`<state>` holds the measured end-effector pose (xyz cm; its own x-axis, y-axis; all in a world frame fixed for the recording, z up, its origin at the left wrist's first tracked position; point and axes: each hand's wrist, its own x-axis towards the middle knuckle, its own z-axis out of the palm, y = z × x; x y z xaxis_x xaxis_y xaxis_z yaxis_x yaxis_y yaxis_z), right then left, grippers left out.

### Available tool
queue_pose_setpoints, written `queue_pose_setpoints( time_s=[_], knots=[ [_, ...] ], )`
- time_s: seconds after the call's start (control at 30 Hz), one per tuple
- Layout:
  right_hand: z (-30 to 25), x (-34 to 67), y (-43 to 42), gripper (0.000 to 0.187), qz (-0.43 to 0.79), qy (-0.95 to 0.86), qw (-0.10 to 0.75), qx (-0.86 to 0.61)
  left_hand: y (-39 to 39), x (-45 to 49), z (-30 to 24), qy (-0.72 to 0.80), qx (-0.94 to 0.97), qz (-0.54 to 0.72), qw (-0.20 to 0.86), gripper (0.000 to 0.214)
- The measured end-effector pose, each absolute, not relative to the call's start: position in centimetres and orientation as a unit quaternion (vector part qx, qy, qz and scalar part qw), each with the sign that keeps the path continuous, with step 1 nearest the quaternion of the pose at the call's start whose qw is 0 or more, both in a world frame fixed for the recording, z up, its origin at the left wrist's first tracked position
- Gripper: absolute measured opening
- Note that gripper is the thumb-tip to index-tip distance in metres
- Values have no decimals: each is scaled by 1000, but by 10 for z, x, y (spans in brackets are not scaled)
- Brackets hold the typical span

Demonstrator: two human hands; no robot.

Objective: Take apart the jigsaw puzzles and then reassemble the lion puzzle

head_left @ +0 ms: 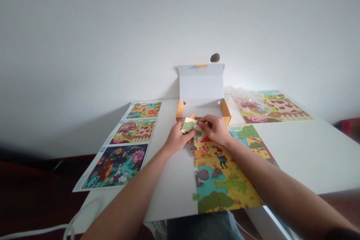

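A partly built animal jigsaw puzzle (222, 180) lies on the white table (309, 153) in front of me. At its far left corner both hands meet over loose puzzle pieces (189, 124). My left hand (177, 138) pinches a green and cream piece. My right hand (215, 127) has its fingers curled on a neighbouring piece, touching the left hand's piece. Just behind the hands stands an open orange and white cardboard box (202, 95) with its lid up.
A long reference sheet (123, 146) with three picture panels lies at the left. A finished farm puzzle (277, 107) and a clear plastic bag (244, 97) sit at the back right. A white wall rises behind the table. A white cable (70, 225) hangs at the lower left.
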<state>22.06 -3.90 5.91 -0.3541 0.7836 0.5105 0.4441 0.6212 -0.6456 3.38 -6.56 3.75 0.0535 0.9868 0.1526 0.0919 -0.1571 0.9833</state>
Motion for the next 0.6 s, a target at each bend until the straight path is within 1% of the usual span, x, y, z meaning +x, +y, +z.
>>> queue_pose_setpoints(
  time_s=[0.1,0.17,0.23,0.33,0.4,0.5,0.6],
  knots=[
    [63,228,-37,15,228,-787,402,-409,-67,35,40,462,565,500,466,36],
    [64,232,-35,11,236,-788,385,-419,-67,35,40,455,566,495,477,37],
    [64,234,-34,9,238,-786,389,-417,-66,34,38,448,566,494,486,36],
    [62,235,-32,12,258,-784,401,-398,-64,32,36,448,548,496,503,40],
    [61,235,-30,16,270,-794,381,-389,-64,32,36,452,529,505,510,44],
    [63,238,-29,12,258,-815,343,-388,-63,31,37,458,508,529,502,47],
    [66,241,-30,10,226,-837,347,-358,-62,31,37,462,509,540,486,48]
  ],
)
